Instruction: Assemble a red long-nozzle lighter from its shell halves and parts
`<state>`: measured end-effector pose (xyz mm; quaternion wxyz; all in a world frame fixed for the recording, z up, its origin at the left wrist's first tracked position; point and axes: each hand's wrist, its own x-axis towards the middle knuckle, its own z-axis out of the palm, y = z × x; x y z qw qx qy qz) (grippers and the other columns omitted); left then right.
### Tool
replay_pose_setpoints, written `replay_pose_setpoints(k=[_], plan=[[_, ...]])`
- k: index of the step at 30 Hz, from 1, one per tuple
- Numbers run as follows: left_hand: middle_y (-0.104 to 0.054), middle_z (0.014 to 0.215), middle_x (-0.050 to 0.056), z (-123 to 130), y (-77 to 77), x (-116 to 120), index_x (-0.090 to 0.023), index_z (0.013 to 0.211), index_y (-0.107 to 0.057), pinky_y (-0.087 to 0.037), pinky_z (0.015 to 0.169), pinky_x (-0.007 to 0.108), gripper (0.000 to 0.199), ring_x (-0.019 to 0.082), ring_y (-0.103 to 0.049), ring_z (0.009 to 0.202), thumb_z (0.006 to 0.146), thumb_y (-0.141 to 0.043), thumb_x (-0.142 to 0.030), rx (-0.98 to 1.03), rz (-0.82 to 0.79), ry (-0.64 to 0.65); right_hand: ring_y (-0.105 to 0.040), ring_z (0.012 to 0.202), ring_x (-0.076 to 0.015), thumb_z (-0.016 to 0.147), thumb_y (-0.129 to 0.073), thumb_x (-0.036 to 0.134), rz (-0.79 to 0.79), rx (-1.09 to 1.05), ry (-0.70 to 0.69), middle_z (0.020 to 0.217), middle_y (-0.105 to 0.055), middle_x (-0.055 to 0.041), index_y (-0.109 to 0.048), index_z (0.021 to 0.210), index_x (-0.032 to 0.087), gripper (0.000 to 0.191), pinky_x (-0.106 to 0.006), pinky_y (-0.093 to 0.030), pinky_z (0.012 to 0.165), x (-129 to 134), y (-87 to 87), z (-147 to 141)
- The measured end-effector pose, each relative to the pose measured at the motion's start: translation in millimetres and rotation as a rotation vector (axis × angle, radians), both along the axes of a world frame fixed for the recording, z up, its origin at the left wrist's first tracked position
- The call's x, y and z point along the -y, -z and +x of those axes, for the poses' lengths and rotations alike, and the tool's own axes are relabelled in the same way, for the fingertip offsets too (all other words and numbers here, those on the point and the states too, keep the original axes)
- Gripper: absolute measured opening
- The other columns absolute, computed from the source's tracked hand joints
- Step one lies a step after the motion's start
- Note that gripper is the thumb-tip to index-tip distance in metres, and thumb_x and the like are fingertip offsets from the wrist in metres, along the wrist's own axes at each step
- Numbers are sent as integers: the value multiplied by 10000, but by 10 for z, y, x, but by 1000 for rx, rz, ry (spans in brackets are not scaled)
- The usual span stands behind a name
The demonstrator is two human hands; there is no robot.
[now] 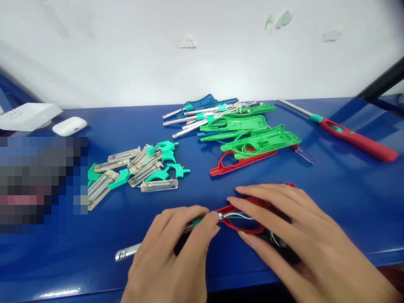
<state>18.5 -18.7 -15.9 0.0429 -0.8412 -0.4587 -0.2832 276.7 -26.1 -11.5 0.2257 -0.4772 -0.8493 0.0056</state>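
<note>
The left hand's point(176, 248) fingers clamp a slim silver metal tube point(128, 251), its middle hidden. The right hand's point(293, 227) curved fingers, thumb apart, partly cover a red plastic shell point(244, 227) at near centre-right; their exact grip is unclear.

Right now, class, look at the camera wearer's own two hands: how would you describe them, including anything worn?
Both the slender-fingered left hand and right hand are gloveless, with no rings visible. The nails in view extend slightly past the fingertips. No bracelet, watch or sleeve can be made out.
</note>
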Motion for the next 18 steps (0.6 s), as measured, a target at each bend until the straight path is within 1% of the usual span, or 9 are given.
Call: replay_pose_setpoints(k=[5, 9, 11, 14, 18], plan=[[-802, 1259, -54, -5, 23, -18, -328, 1327, -716, -594, 950, 250, 398, 114, -793, 1069, 1075, -576, -54, -4, -6, 5, -645, 1423, -265, 1197, -522, 337, -5, 20, -21, 1589, -699, 3, -561, 1621, 334, 426, -537, -503, 1177, -3, -6, 5], [-791, 1272, -53, -36, 46, -3, -330, 1362, -703, -573, 983, 253, 430, 112, -775, 1087, 1072, -572, -41, -18, -2, 14, -679, 1337, -243, 1192, -534, 321, -41, -22, -16, 1488, -737, 8, -577, 1597, 347, 408, -477, -607, 1066, 6, -17, 15], [-785, 1283, -49, -45, 44, 1, -329, 1384, -697, -568, 985, 257, 446, 116, -766, 1105, 1068, -574, -39, -24, -2, 16, -683, 1316, -241, 1185, -543, 317, -61, -35, -5, 1456, -743, 9, -573, 1602, 356, 421, -446, -637, 1025, 12, -19, 17], [-782, 1297, -40, -42, 31, -12, -326, 1394, -699, -560, 1012, 279, 450, 131, -747, 1138, 1070, -580, -36, -30, -20, 26, -675, 1325, -242, 1175, -556, 326, -76, -20, -4, 1461, -742, 24, -558, 1615, 369, 442, -431, -650, 1019, 16, -15, 16], [-779, 1300, -40, -32, 24, -34, -330, 1392, -700, -537, 1061, 302, 453, 151, -712, 1177, 1070, -589, -31, -28, -36, 37, -651, 1356, -226, 1179, -548, 343, -73, 7, -2, 1485, -737, 68, -552, 1612, 387, 435, -422, -640, 1046, 20, -2, 13]])
